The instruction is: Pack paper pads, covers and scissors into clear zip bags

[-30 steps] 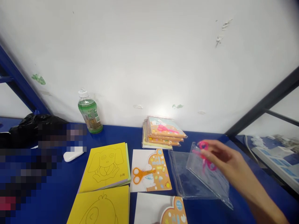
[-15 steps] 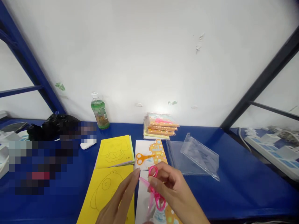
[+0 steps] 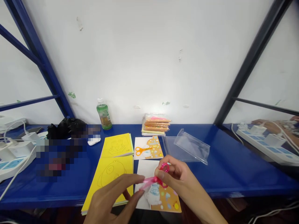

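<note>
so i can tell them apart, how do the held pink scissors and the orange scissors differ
The pink scissors are in the right hand; the orange scissors lie on a card. The pink scissors' blades are spread; the orange scissors' look closed. Both are loop-handled.

- A blue desk [image 3: 229,168], its bare surface showing most toward the right edge.
- A white wall [image 3: 151,46] behind the far edge, scuffed in places, with a green mark [image 3: 72,95] low on the left.
- A capped bottle [image 3: 104,116] of green drink, upright near the far edge, left of centre.
- A small white object [image 3: 93,142] in front of it, partly pixelated.
- A crumpled black bag [image 3: 69,126] near the far left corner.
- Power strips at the left [image 3: 12,164] and right [image 3: 257,146] edges.
- A blue post [image 3: 49,73] by the far left corner; a dark post [image 3: 243,67] by the far right.
</note>
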Motion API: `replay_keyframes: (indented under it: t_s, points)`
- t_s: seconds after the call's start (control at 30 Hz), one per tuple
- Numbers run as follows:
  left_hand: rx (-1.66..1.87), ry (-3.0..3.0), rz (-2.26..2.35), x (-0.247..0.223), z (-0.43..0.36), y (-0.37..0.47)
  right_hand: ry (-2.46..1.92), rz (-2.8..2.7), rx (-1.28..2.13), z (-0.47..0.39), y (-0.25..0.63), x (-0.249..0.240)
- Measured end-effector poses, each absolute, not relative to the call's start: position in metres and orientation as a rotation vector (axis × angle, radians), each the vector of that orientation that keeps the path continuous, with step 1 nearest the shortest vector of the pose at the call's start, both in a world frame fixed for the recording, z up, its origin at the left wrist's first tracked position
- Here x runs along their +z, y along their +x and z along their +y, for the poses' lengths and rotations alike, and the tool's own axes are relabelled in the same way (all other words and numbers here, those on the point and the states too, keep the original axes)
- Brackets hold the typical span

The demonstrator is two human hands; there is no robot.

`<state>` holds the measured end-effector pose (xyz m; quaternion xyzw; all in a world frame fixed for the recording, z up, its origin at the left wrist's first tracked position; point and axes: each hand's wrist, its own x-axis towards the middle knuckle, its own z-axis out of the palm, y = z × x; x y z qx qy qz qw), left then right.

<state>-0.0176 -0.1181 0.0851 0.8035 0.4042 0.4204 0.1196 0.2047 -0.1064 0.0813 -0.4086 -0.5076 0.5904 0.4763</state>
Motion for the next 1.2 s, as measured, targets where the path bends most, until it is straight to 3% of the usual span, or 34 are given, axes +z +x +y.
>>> replay_keyframes:
  t_s: [0.27, 0.47, 0.57, 0.7, 0.87, 1.2]
  points:
    - [1.396, 2.508, 1.155, 0.084, -0.115, -0.030, -1.023, -1.394, 1.316, -0.110, 0.202, 0.087]
    - [1.295, 2.516, 1.442, 0.078, -0.104, -0.039, -1.465, -1.592, 0.519, -0.082, 0.207, 0.062]
    - [1.240, 2.503, 1.561, 0.082, -0.104, -0.047, -1.747, -1.692, 0.275, -0.079, 0.222, 0.060]
    - [0.980, 2.617, 1.613, 0.087, -0.104, -0.049, -2.246, -1.813, 0.167, -0.087, 0.240, 0.061]
    - [0.643, 2.729, 1.506, 0.084, -0.105, -0.040, -2.258, -2.020, 0.237, -0.088, 0.240, 0.050]
    - [0.796, 2.626, 1.649, 0.098, -0.089, -0.066, -2.182, -1.971, 0.159, -0.068, 0.240, 0.041]
